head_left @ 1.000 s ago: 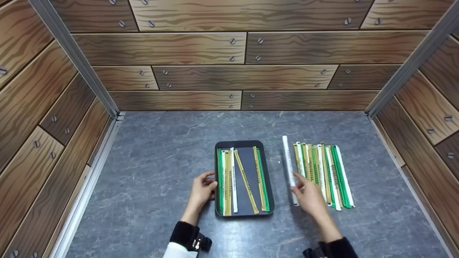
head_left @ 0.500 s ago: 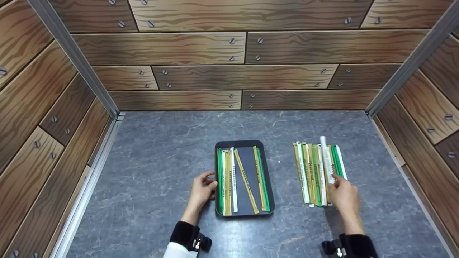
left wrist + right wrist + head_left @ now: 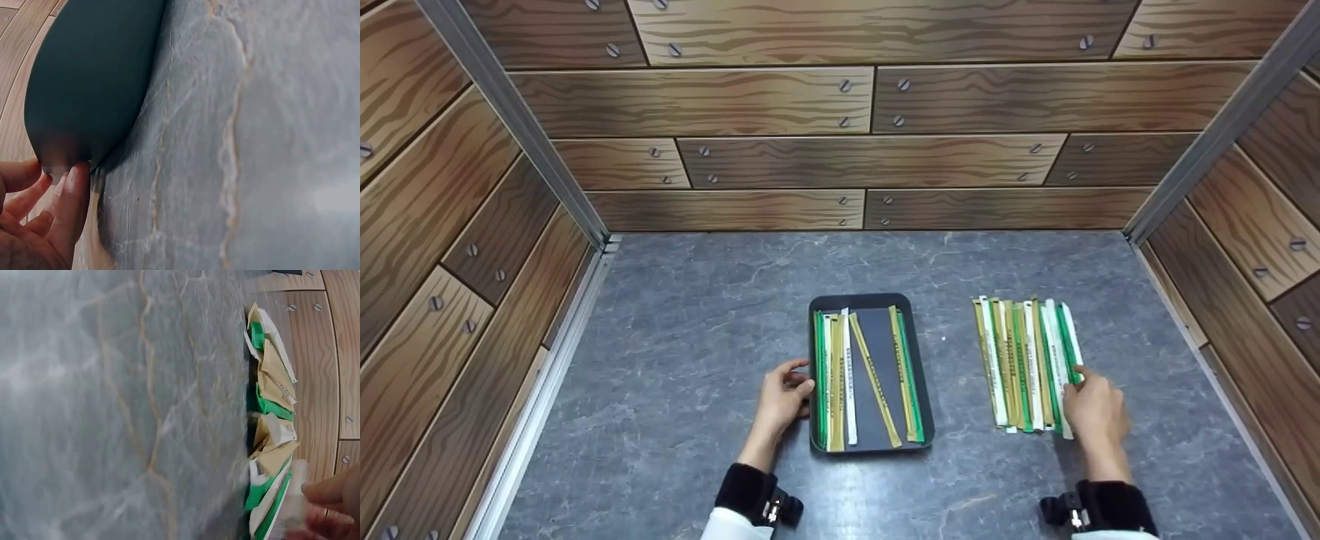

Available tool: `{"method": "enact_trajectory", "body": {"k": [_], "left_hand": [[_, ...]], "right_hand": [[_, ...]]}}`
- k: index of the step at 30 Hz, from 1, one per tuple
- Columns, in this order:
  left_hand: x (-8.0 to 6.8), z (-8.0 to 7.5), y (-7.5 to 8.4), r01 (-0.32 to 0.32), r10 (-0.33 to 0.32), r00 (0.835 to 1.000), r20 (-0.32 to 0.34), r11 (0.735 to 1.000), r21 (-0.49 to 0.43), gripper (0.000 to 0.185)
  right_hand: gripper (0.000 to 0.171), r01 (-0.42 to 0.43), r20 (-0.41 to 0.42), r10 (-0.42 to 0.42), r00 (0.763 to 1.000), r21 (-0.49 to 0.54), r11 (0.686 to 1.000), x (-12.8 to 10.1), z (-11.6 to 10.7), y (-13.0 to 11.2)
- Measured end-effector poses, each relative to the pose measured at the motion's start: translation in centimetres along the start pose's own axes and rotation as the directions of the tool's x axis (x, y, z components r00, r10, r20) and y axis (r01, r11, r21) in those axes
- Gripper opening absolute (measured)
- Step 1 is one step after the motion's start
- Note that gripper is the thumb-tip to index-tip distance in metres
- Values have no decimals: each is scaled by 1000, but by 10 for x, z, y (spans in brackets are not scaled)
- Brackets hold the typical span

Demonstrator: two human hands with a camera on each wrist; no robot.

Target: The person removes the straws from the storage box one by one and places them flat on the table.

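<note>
My right hand (image 3: 1099, 409) pinches a white paper-wrapped straw (image 3: 1054, 337) at the right side of a row of wrapped straws (image 3: 1012, 360). In the right wrist view, that white straw (image 3: 296, 486) is blurred beside the thumb, and the wrapper ends of the row (image 3: 275, 371) stand just past it. My left hand (image 3: 781, 394) holds the left rim of a dark shallow tray (image 3: 861, 301), its thumb on the rim. Inside the tray, gold, green and white straws lie lengthwise, one gold straw (image 3: 874, 375) slanting across the middle. The left wrist view shows the fingertips on the tray's wall (image 3: 90, 84).
A grey marbled tabletop (image 3: 697, 322) lies under everything. Wood-print panels (image 3: 780, 161) enclose the back and both sides, with metal strips (image 3: 529, 142) at the corners. A small white speck (image 3: 943, 338) sits between tray and row.
My right hand has carried the white straw from left of the row across to its right side and lowered it among the others. The left hand and tray have stayed put.
</note>
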State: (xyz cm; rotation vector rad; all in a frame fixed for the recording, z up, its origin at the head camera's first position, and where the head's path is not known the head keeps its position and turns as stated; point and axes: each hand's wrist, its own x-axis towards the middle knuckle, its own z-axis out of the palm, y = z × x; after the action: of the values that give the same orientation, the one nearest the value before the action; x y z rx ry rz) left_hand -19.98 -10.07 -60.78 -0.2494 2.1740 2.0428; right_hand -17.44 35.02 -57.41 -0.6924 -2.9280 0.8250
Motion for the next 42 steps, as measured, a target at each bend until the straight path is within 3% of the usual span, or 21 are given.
{"method": "enact_trajectory", "body": {"k": [4,9,16,21,25,28,31,36,42], "left_hand": [[0,0,1,5,-5,1000,-5,1000,9,41],[1,0,1,6,-6,1000,-2,1000,0,41],[0,1,-1,-12,12,1000,-8,1000,6,40],[1,0,-3,-19,19,1000,-21,1000,-3,40],[1,0,-3,-22,22,1000,-11,1000,-19,40],[1,1,-3,-19,19,1000,-6,1000,-24,41],[1,1,-3,-18,17,1000,-7,1000,-23,41],[1,1,-3,-18,18,1000,-12,1000,-22,41],[0,1,-3,-12,12,1000,-15,1000,-23,41]], "right_hand": [[45,71,-70,-69,995,27,997,-3,4,-14],[42,274,-89,-267,960,81,958,-16,20,-47],[41,553,-86,-547,833,91,828,-50,63,-104],[44,653,0,-659,752,143,744,-77,87,-140],[49,674,150,-693,705,164,721,-92,101,-157],[54,674,245,-673,698,91,733,-98,110,-164],[55,685,290,-655,698,-2,729,-100,117,-166],[45,743,267,-699,663,-121,658,-99,129,-167],[23,790,126,-789,602,-236,565,-96,140,-165]]}}
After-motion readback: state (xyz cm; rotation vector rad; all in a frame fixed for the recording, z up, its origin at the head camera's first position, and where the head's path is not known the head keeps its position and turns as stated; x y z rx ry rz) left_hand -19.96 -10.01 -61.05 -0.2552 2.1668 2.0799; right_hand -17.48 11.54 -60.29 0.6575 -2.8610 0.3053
